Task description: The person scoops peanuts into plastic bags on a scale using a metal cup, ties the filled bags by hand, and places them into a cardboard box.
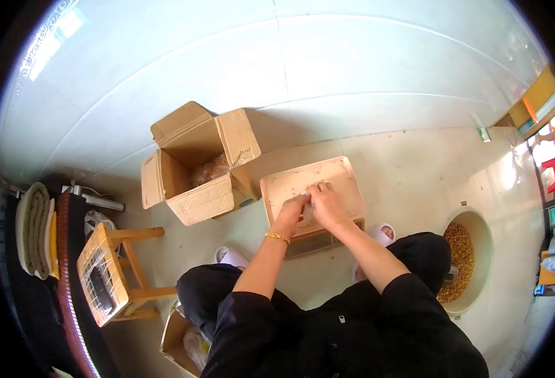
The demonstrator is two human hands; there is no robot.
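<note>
My left hand (293,213), with a gold bracelet at the wrist, has its fingers closed in a pinch. Close beside it, my right hand (326,203) also has its fingers closed. Between them is a small translucent plastic bag (307,213), gripped from both sides and mostly hidden by the fingers. Both hands are above a shallow beige tray (337,169) with small dark bits scattered on it. The tray rests on a box-like base (318,244) with a brownish front.
An open cardboard box (198,200) holds something in clear plastic. At right stands a pale bucket (484,252) of golden kernels with a scoop. A wooden stool (129,296) is at left; another carton (175,334) sits by my leg. A tiled wall (227,63) rises ahead.
</note>
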